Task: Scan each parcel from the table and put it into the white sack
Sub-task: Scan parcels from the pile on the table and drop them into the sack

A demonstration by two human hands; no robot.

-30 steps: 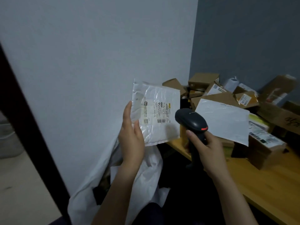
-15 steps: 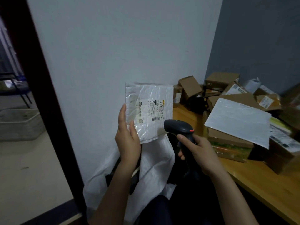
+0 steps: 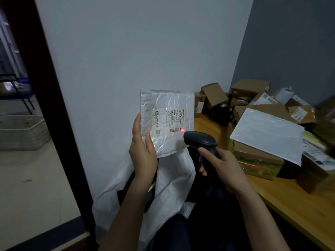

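Left hand (image 3: 143, 153) holding white padded parcel (image 3: 167, 122) upright above white sack (image 3: 170, 180), right hand (image 3: 223, 165) gripping black scanner (image 3: 200, 142), red dot on label, boxes (image 3: 213, 96) piled on table (image 3: 297, 201) at right

The print on the label (image 3: 170, 120) of the padded parcel (image 3: 168, 104) is too small to read, and the fingers of the left hand (image 3: 143, 153) holding it lie mostly out of sight behind it. The grip of the scanner (image 3: 199, 140) is largely buried in the right hand (image 3: 223, 167), and both forearms cover part of the white sack (image 3: 172, 178), so its inside cannot be made out. The counter (image 3: 290, 201) runs off the right edge, where the boxes (image 3: 324, 124) are blurred and cut short.
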